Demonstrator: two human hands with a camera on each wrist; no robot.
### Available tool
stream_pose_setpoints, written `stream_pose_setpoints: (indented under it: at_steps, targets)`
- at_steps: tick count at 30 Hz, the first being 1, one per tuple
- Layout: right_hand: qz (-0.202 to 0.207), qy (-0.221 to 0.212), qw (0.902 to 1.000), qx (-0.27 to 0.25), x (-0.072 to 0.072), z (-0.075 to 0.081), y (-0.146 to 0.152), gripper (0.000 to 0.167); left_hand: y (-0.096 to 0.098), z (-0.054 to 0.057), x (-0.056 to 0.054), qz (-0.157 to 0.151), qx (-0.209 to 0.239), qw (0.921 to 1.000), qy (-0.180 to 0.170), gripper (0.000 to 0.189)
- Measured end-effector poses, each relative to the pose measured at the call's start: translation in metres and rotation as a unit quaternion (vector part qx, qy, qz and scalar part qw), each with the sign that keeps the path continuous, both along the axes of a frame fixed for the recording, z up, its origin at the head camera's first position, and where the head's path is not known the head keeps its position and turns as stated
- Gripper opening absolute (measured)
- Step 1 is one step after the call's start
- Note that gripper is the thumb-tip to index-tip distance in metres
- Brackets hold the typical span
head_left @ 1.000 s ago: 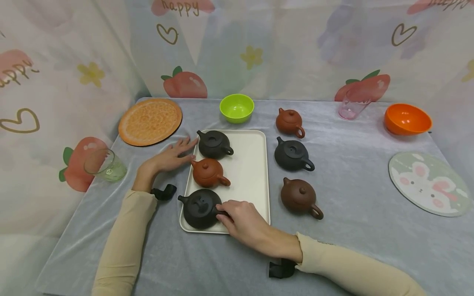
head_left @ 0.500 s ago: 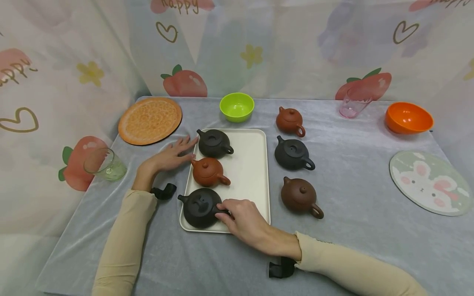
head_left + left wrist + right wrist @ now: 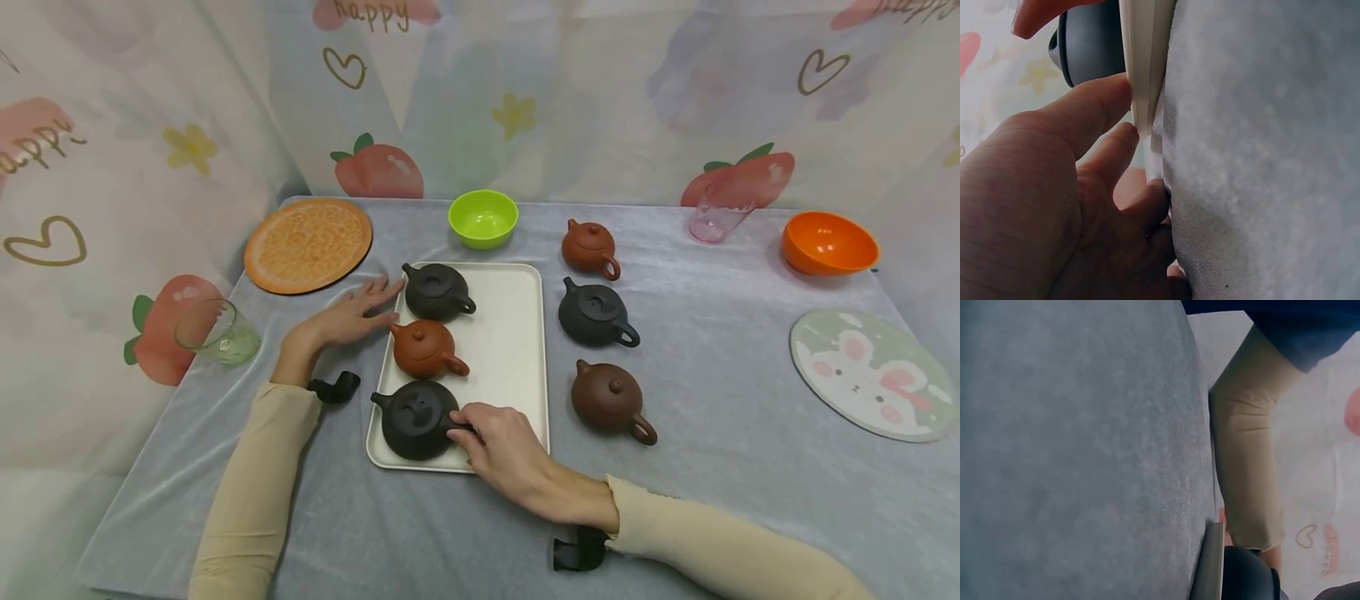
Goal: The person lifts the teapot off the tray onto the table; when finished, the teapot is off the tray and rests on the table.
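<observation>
My right hand (image 3: 510, 458) pinches the handle of a black teapot (image 3: 420, 421) at the near end of a cream tray (image 3: 506, 350). On the tray's left edge my left hand (image 3: 341, 321) rests with fingers spread; in the left wrist view its fingertips touch the tray rim (image 3: 1144, 69). An orange-brown teapot (image 3: 423, 348) and a second black teapot (image 3: 437, 292) stand further back on the tray, spouts to the left. In the right wrist view, part of the held black teapot (image 3: 1244, 575) shows beside the tray's edge; the right fingers are out of that view.
Right of the tray, a red-brown teapot (image 3: 588, 247), a black teapot (image 3: 595, 313) and a dark brown teapot (image 3: 609, 400) form a column. Around them are a green bowl (image 3: 483, 221), orange bowl (image 3: 828, 243), pink glass (image 3: 716, 218), green glass (image 3: 228, 337), round orange mat (image 3: 307, 246) and rabbit mat (image 3: 870, 375).
The near black teapot has shifted slightly right on the tray, with my right hand on its handle. My left hand stays at the tray's edge.
</observation>
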State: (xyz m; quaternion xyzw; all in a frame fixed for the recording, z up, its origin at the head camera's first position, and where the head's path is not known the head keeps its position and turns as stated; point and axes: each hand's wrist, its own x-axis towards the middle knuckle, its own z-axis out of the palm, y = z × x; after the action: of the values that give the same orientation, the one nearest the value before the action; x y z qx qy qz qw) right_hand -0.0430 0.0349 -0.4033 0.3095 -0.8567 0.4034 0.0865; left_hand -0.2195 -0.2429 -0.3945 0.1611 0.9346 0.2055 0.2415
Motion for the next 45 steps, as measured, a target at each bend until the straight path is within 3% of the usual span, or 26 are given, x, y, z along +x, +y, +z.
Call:
stream_pose_setpoints:
  at_steps: [25,45]
  targets:
    - [0.027,0.010,0.9985,-0.046,0.015,0.001,0.033,0.007,0.002,0.002,0.003,0.000,0.005,1.0000,0.000,0.068]
    - [0.034,0.022,0.9966,-0.071,0.029,0.006,0.075,0.023,0.002,0.002,0.004,-0.001,-0.002,1.0000,0.004,0.069]
